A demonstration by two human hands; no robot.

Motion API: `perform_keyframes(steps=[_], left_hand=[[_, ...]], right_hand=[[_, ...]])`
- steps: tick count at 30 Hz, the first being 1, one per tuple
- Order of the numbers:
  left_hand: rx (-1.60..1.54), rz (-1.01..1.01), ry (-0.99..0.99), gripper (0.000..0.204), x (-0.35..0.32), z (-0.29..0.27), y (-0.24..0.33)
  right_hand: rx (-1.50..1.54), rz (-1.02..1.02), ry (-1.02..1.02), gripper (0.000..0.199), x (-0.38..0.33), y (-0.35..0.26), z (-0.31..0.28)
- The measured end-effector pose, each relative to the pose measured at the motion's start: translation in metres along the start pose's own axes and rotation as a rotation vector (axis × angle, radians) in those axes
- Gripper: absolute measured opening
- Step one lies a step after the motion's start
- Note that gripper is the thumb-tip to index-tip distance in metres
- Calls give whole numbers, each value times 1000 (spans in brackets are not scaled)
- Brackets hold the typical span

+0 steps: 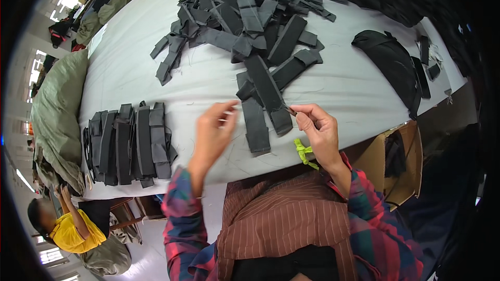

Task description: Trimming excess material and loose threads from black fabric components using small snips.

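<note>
Right hand pinches a slim dark tool at the edge of a black strip

The right hand [322, 127] has a narrow grip, thumb and forefinger closed on a slim dark tool [293, 111]; its exact kind is too small to tell. Its tip meets the side of a black fabric strip [264, 80] near that strip's lower end. The left hand [212, 130], blurred, has a loose grip, its fingers curved and parted, just left of the strips. Another dark strip [255, 129] lies partly beneath the first on the white tabletop [333, 83]. A neon-yellow knotted piece [302, 151] sits near the right hand. Beyond the hands spreads a jumbled pile of dark strips [250, 13]; at the left, more stand in a neat row [125, 145]. Farther right lies a black curved fabric piece [385, 60], and past the near edge, an open cardboard box [413, 161].
</note>
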State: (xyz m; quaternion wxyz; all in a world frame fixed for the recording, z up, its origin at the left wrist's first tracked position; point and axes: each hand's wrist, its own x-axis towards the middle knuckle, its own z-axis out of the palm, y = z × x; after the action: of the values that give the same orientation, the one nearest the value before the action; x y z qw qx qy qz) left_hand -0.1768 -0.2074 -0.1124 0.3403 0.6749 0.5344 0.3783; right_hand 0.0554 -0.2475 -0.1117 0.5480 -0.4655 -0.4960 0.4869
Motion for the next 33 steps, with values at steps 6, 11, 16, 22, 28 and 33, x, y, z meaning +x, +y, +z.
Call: perform_keyframes(steps=[6, 11, 16, 22, 28, 33], left_hand=[[500, -100, 21, 69, 16, 85, 24], [577, -138, 94, 85, 30, 110, 14], [39, -89, 182, 75, 36, 100, -7], [-915, -343, -51, 43, 16, 42, 31], [-1112, -402, 120, 35, -12, 34, 11], [-1106, -315, 136, 28, -17, 29, 2]], right_hand=[[31, 54, 34, 18, -3, 13, -11], [31, 86, 13, 16, -5, 14, -8], [-20, 145, -27, 18, -3, 12, -15], [-84, 88, -25, 18, -5, 11, -20], [-129, 73, -65, 19, -1, 9, -8], [-495, -229, -91, 25, 16, -5, 8]])
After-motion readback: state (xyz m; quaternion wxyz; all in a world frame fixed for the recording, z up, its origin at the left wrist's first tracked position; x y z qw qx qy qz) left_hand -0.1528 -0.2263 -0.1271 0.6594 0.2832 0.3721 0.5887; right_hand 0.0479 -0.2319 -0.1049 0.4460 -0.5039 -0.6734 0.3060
